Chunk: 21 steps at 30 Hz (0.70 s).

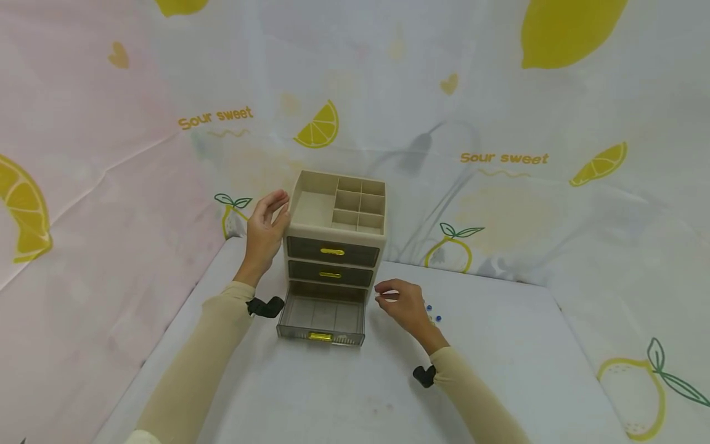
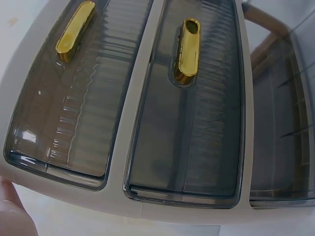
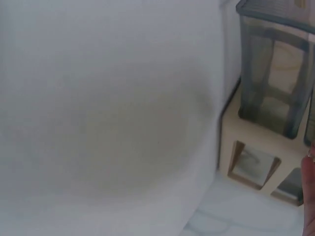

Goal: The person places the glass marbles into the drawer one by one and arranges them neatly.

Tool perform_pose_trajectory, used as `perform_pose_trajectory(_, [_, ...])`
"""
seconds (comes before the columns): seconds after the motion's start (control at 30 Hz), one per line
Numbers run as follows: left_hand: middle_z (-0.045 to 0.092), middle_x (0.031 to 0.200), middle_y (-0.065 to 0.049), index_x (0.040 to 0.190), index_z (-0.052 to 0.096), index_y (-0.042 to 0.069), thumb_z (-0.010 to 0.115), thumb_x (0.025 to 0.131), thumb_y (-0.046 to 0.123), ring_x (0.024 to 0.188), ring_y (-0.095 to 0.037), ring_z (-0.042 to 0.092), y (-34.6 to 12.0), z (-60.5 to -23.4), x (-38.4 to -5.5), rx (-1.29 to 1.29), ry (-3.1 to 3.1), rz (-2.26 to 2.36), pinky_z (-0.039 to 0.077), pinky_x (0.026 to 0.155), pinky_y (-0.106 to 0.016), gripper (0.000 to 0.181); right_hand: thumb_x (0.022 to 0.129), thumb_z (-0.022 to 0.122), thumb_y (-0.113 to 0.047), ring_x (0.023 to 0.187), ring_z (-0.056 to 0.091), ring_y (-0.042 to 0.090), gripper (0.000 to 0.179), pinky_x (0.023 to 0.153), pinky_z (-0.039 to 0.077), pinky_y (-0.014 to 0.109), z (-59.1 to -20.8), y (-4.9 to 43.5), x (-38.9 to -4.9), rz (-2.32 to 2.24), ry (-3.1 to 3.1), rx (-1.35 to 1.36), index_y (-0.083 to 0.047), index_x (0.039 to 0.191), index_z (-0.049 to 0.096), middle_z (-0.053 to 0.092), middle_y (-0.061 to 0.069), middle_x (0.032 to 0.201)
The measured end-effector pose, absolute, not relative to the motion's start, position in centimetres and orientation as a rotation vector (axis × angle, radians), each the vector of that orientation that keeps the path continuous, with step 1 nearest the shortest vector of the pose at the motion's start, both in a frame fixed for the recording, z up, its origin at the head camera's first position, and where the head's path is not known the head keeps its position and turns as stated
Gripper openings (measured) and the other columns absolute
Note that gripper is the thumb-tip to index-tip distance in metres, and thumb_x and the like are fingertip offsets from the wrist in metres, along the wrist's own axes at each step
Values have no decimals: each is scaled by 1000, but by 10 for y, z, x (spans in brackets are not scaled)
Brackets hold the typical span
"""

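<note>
A beige desktop drawer organizer (image 1: 335,230) stands on the table with its bottom drawer (image 1: 322,313) pulled out; no contents show in it. The two upper drawers, smoky with gold handles, are closed. My left hand (image 1: 267,231) rests against the organizer's upper left side, fingers loosely extended. To the right of the pulled-out drawer is my right hand (image 1: 407,306), thumb and forefinger brought together. A tiny clear bead (image 3: 311,153) glints at its fingertips in the right wrist view, at the frame's edge. Blue beads (image 1: 438,318) and a few pale ones lie behind this hand.
On the organizer's top is a tray with one large compartment (image 1: 315,208) and several small ones. The white table (image 1: 499,345) extends to the right and front. Lemon-printed cloth (image 1: 388,80) hangs behind and at the left.
</note>
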State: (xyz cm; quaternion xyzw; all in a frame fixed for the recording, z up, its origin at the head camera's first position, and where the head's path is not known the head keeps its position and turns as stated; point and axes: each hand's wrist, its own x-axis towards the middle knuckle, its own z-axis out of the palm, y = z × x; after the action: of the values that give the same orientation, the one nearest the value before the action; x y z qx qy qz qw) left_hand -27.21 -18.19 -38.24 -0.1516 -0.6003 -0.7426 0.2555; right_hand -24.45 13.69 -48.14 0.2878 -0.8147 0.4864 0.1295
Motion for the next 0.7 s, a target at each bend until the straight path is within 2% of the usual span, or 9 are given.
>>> perform_pose_trajectory(0.17, [44,137,-25,137,39,-14,51,91,-14,135,-37,38,-177,-371,-261,-406,-1647,-2007,36,113,-30,48,72,76,15,81,71,25,23,69,62,29,-479,123,-240,1451,-2319,904,4,92,72,72,11,89])
perform_pose_trajectory(0.33, [44,136,-24,137,37,-17,51,91,-14,134,-38,38,-176,-368,-259,-401,-1647,-2002,36,113,-31,48,75,76,12,83,70,21,21,71,62,27,-481,109,-238,1458,-2355,929,2,93,72,71,8,90])
perform_pose_trajectory(0.57, [44,138,-23,139,41,-9,53,93,-12,134,-34,40,-182,-386,-277,-396,-1621,-2004,36,112,-28,48,77,77,8,79,70,17,18,69,61,24,-482,89,-234,1439,-2367,982,1,94,73,72,9,90])
perform_pose_trajectory(0.7, [44,137,-23,139,41,-11,53,93,-12,134,-36,40,-181,-388,-277,-401,-1609,-2006,37,112,-28,47,78,76,7,78,70,15,17,69,60,19,-483,78,-232,1429,-2411,1009,2,94,73,72,9,91])
